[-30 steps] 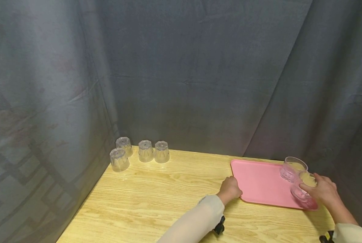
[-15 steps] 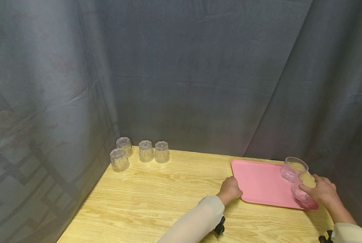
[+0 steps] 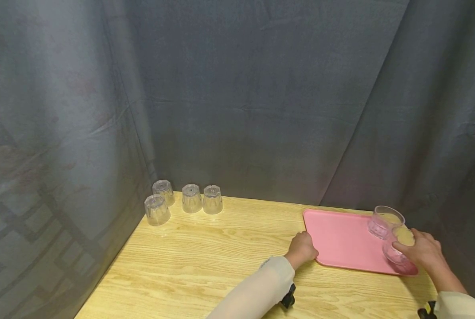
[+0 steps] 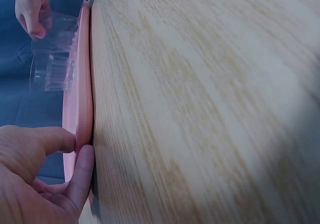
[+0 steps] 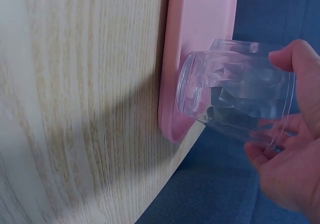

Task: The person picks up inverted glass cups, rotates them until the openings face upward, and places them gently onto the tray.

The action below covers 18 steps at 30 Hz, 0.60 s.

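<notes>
A pink tray (image 3: 341, 243) lies on the wooden table's right part. My left hand (image 3: 302, 249) pinches its left edge between thumb and fingers, as the left wrist view (image 4: 45, 169) shows up close. My right hand (image 3: 425, 250) grips a clear plastic tumbler (image 5: 235, 92) near its rim, thumb on one side and fingers on the other. That tumbler stands upright at the tray's front right corner, its base at the tray surface. Just behind it, a second clear tumbler (image 3: 379, 227) stands upright on the tray, partly overlapped in the right wrist view.
At the table's back left stand several upside-down clear tumblers (image 3: 191, 198), well away from both hands. Grey curtains (image 3: 241, 97) hang behind the table and along both sides. The wooden tabletop (image 3: 189, 266) stretches between the tumblers and the tray.
</notes>
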Each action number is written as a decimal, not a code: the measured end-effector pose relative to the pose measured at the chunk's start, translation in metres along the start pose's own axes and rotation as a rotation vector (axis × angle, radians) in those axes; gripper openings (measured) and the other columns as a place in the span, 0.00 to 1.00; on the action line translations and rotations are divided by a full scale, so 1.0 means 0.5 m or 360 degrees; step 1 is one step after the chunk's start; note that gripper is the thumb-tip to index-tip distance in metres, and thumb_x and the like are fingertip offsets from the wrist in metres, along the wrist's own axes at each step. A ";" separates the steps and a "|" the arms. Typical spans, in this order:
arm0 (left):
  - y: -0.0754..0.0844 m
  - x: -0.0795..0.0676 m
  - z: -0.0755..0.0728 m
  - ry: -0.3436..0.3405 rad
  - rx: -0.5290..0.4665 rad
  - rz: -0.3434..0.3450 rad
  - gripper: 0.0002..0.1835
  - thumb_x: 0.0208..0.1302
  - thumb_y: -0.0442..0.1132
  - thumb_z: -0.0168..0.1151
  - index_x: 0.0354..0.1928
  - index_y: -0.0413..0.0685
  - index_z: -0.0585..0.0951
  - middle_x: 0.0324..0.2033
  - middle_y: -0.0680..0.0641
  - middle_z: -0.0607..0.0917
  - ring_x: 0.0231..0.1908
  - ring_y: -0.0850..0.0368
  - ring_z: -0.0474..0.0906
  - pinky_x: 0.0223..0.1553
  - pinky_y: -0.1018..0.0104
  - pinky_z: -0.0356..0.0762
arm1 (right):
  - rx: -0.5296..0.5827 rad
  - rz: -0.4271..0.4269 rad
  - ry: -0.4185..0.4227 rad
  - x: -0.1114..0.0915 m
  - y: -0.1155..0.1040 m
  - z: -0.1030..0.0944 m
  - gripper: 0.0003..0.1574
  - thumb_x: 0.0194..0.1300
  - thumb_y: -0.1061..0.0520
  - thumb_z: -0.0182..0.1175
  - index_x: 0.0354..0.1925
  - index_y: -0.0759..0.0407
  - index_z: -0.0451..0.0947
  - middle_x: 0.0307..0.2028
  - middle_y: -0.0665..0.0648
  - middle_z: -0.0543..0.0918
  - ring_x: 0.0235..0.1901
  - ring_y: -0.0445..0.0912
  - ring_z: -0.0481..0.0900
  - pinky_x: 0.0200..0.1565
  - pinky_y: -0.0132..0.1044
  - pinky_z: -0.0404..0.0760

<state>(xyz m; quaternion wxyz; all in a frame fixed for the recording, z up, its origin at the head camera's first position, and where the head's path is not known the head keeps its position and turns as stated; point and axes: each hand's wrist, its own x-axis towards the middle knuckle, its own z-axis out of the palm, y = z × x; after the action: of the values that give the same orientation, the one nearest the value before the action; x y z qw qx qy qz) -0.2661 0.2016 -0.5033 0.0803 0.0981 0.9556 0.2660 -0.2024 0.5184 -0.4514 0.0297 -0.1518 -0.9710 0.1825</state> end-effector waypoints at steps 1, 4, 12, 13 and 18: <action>0.000 0.000 0.000 0.0001 -0.0001 -0.0003 0.22 0.51 0.44 0.78 0.44 0.43 0.82 0.37 0.49 0.82 0.40 0.55 0.81 0.41 0.68 0.79 | 0.0002 0.0008 -0.0002 0.000 -0.001 0.000 0.61 0.66 0.40 0.62 0.66 0.89 0.46 0.59 0.91 0.51 0.59 0.85 0.48 0.58 0.79 0.59; 0.000 0.001 -0.001 0.0005 0.0001 -0.0011 0.22 0.50 0.44 0.78 0.45 0.43 0.82 0.37 0.48 0.83 0.40 0.55 0.81 0.41 0.68 0.79 | -0.0008 -0.0015 0.0016 0.000 -0.003 0.000 0.60 0.67 0.41 0.61 0.66 0.90 0.46 0.59 0.91 0.51 0.58 0.84 0.48 0.58 0.79 0.59; -0.003 0.003 -0.003 -0.0003 0.0000 -0.0024 0.23 0.51 0.45 0.78 0.46 0.43 0.82 0.38 0.48 0.83 0.41 0.55 0.82 0.41 0.68 0.80 | 0.0017 0.0026 -0.0017 -0.001 -0.009 0.003 0.62 0.67 0.40 0.61 0.68 0.87 0.43 0.61 0.90 0.48 0.60 0.84 0.46 0.59 0.79 0.58; -0.003 0.003 -0.003 -0.0006 -0.0005 -0.0026 0.23 0.52 0.45 0.78 0.46 0.43 0.82 0.38 0.47 0.83 0.41 0.55 0.82 0.42 0.68 0.80 | 0.0024 0.0045 -0.0034 -0.001 -0.010 0.003 0.62 0.67 0.40 0.61 0.68 0.87 0.43 0.61 0.90 0.48 0.60 0.84 0.46 0.59 0.79 0.58; -0.005 0.004 -0.003 -0.0015 -0.0031 -0.0033 0.21 0.51 0.44 0.78 0.45 0.43 0.82 0.38 0.47 0.84 0.40 0.55 0.81 0.40 0.68 0.79 | 0.0016 0.0052 -0.0064 -0.004 -0.011 0.005 0.63 0.68 0.39 0.61 0.68 0.87 0.42 0.61 0.90 0.47 0.60 0.84 0.46 0.59 0.78 0.58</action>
<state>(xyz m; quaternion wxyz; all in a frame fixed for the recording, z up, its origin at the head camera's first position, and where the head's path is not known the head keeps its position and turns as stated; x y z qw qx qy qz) -0.2688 0.1989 -0.5034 0.0885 0.0886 0.9536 0.2738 -0.2025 0.5121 -0.4515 0.0081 -0.1640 -0.9678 0.1909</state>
